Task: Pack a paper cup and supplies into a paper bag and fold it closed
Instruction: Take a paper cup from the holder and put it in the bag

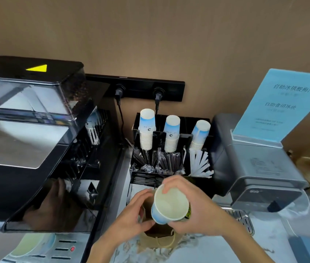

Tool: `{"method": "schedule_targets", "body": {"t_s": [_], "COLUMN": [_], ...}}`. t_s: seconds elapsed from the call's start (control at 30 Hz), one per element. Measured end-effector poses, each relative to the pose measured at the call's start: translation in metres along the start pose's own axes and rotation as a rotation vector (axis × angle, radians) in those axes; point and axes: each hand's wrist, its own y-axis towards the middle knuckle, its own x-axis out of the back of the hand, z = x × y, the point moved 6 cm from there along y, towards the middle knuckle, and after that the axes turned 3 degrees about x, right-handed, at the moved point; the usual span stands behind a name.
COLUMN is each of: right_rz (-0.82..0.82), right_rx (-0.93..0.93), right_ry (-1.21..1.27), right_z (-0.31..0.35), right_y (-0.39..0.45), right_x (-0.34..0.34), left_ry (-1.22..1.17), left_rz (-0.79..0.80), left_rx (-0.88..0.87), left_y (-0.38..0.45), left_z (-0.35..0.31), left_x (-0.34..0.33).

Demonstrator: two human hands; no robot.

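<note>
A white paper cup (169,205) with a blue band is upright, mouth toward me, just above the open mouth of a brown paper bag (159,240). My right hand (194,207) grips the cup by its rim and side. My left hand (131,215) holds the bag's left edge, spreading the opening. The bag stands on the counter with its twine handle hanging toward me. The inside of the bag is dark and mostly hidden by the cup.
A black organiser (171,147) behind holds three stacks of upturned cups, dark stirrers and white straws (200,164). A black coffee machine (36,149) fills the left. A grey ice machine (258,171) with a blue sign (281,105) stands right.
</note>
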Motion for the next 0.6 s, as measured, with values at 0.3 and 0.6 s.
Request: {"method": "schedule_targets", "body": {"t_s": [0.3, 0.6], "right_rz": [0.344, 0.687], "right_rx": [-0.039, -0.269], "right_ry": [-0.536, -0.852], "right_z": [-0.021, -0.087], "right_y": [0.004, 0.028], "right_x": [-0.044, -0.107], "left_ry": [0.011, 0.076], "left_rz": [0.017, 0.097], "left_rx": [-0.004, 0.002], "left_y": [0.001, 0.001], "left_z": [-0.002, -0.008], "left_x": [-0.001, -0.011]}}
